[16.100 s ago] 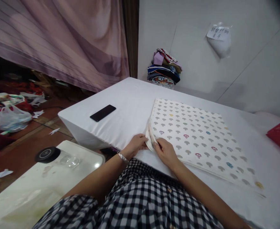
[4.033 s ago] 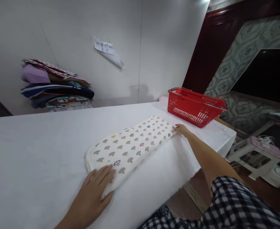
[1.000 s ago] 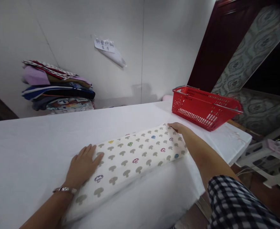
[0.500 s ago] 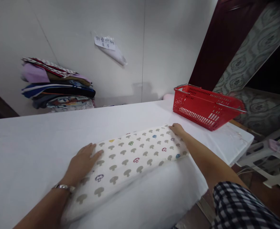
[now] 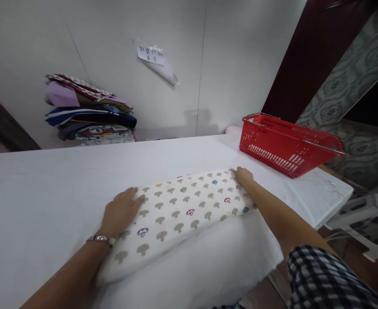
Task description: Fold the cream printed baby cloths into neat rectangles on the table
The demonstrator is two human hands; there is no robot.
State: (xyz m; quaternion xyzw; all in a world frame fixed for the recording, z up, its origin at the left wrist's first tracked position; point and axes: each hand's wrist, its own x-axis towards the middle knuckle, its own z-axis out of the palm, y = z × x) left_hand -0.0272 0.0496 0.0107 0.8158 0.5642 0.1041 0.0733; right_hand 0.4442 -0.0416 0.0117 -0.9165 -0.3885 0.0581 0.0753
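A folded white cloth [image 5: 189,206] printed with grey and a few coloured mushrooms lies lengthwise across the white-covered table [image 5: 79,184]. My left hand [image 5: 121,211] rests at its left end, fingers stretched out along the edge and thumb on top of the print; a silvery bracelet circles that wrist. At the far right corner, my right hand [image 5: 243,176] has its fingers curled closed on the fabric's edge, the tips partly hidden. The front of the folded cloth runs beside the near table edge.
A red plastic basket [image 5: 288,148] with metal handles stands at the table's right end. Against the back wall is a stack of folded fabrics [image 5: 92,111]. A paper note [image 5: 152,56] hangs on the wall. White plastic stools [image 5: 366,223] stand at the right.
The view has shifted slightly, so most of the scene sits further right. Both hands stay at the same ends of the cloth, which lies much as before.
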